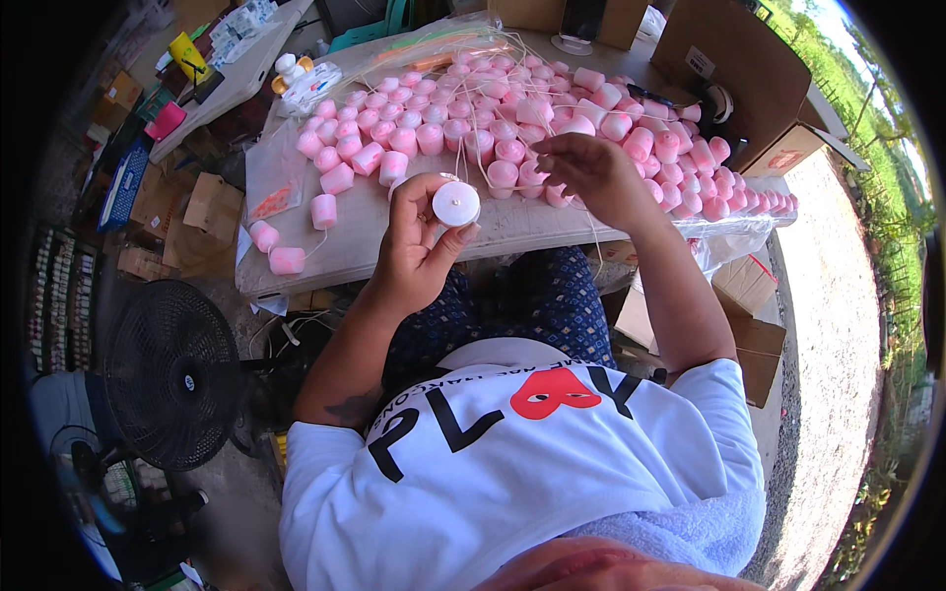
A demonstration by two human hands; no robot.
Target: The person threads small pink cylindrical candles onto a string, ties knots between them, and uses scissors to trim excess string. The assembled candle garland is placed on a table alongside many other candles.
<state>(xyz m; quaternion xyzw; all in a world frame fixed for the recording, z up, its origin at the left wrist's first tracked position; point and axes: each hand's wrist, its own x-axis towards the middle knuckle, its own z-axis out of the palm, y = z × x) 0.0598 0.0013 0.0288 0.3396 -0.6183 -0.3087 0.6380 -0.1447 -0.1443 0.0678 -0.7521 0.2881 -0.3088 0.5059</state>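
My left hand (pixel 419 231) is closed around a small round piece with a flat white end (pixel 456 204) and a tiny knob at its centre. Thumb and fingers grip its rim, just in front of the table's near edge. To its right my right hand (pixel 591 177) is raised, fingers bent and apart from the thumb, with nothing I can make out between them. Behind both hands lies a wide spread of pink cylinders (pixel 431 139) with pale rounded tops. Thin cream strings (pixel 480 128) trail among them, some passing close to my right hand.
The cylinders cover much of the pale table (pixel 394 254), with a plastic packet (pixel 276 187) at its left. An open cardboard box (pixel 729 79) stands back right, and clear plastic (pixel 724 241) hangs off the right edge. A black fan (pixel 172 374) is at my left.
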